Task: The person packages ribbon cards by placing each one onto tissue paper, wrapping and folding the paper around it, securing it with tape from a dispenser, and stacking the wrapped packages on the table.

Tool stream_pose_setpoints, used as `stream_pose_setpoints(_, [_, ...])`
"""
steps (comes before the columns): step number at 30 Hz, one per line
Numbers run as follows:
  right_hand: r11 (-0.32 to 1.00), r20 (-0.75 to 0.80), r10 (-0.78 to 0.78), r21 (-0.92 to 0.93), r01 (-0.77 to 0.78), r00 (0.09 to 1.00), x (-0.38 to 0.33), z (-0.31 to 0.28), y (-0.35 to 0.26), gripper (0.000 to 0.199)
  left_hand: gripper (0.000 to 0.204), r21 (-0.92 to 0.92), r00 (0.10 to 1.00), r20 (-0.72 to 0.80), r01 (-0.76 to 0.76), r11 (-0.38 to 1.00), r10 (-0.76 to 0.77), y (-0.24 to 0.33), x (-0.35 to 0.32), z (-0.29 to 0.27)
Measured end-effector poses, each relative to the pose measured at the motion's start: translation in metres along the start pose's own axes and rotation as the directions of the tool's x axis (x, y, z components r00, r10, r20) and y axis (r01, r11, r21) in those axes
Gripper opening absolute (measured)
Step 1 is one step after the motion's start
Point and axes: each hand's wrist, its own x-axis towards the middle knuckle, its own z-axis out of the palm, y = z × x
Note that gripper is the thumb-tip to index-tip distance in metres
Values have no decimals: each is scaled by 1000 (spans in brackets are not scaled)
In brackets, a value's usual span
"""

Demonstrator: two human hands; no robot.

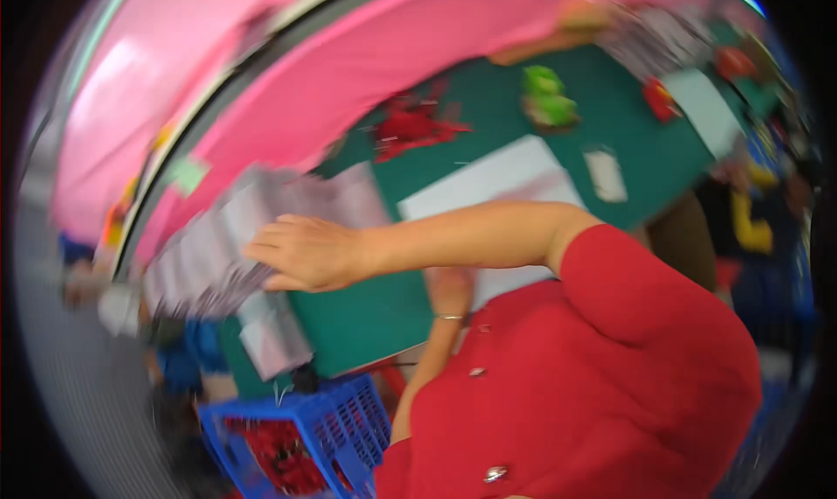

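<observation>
Grip of right hand atop blurred paper stack.

A blurred stack of pale grey-white flat packets lies at the left edge of the green surface. A small white rectangular label or card lies farther back on the green, its detail too blurred to tell.

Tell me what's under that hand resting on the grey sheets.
The hand lies flat on a blurred stack of greyish printed sheets, which rest on the green table. Whatever lies beneath the palm and under the stack is covered. A blue basket sits nearer.
</observation>
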Motion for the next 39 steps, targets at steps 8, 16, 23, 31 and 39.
stream_pose_setpoints(8, [653, -37, 607, -546, -525, 794, -349, 0, 111, 68, 38, 287, 994, 41, -111, 952, 103, 1, -5, -3])
stream_pose_setpoints(16, [350, -450, 743, -369, -861, 495, -436, -111, 90, 64, 47, 350, 984, 176, -61, 935, -2, 9, -5, -12])
stream_pose_setpoints(23, [42, -792, 541, 361, -932, -283, -530, -182, 73, 22, 49, 308, 980, 198, -77, 948, 16, 11, 3, -12])
stream_pose_setpoints(31, [199, -378, 909, 763, -614, -174, -437, -205, 178, 19, 51, 284, 984, 178, -57, 957, 6, 6, -2, -12])
stream_pose_setpoints(39, [68, -208, 968, 761, -645, -143, -365, -245, 262, 19, 53, 219, 990, 138, -17, 976, -14, 8, -5, -8])
